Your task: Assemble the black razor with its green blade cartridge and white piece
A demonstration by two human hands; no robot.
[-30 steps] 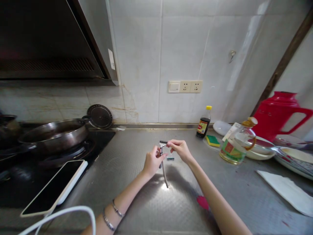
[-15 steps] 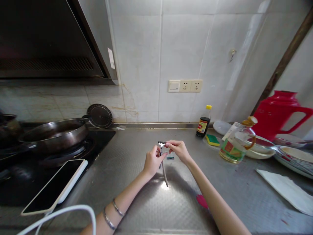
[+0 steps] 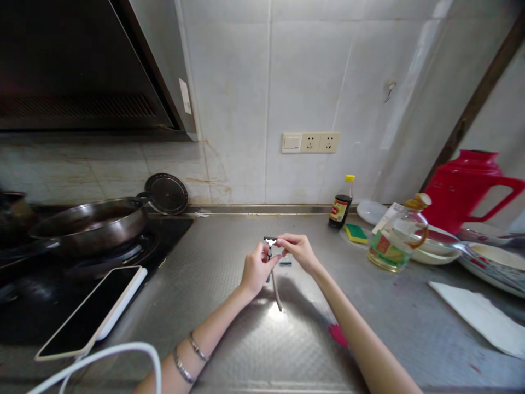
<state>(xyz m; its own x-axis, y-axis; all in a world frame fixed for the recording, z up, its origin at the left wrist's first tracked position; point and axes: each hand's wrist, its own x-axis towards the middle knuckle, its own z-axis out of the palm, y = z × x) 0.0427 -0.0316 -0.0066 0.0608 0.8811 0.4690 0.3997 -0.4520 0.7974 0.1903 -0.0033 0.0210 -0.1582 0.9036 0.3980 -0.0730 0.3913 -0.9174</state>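
Observation:
Above the steel counter [image 3: 229, 334], both of my hands are at a small T-shaped tool [image 3: 269, 239] with a dark bar on top, a bright white patch below it and a dark stem. My left hand [image 3: 256, 272] is closed around the stem, thumb and fingers pinching it. The thumb and fingertips of my right hand [image 3: 298, 250] pinch the right end of the dark bar. A thin, curved grey-brown strip [image 3: 278, 293] shows below my left hand; whether it joins the tool I cannot tell. Behind the hands lies a small dark-green strip [image 3: 285, 264].
At left, a phone [image 3: 90, 312] with a white cable [image 3: 123, 347] lies by the stove, which bears a steel pan [image 3: 94, 221]. To the right are a soy sauce bottle [image 3: 339, 210], a sponge [image 3: 356, 233], an oil jug [image 3: 394, 249], dishes, a red thermos [image 3: 463, 189] and a paper towel [image 3: 479, 317].
The view has shifted very slightly. Both hands keep their grip on the T-shaped tool, with no clear movement otherwise.

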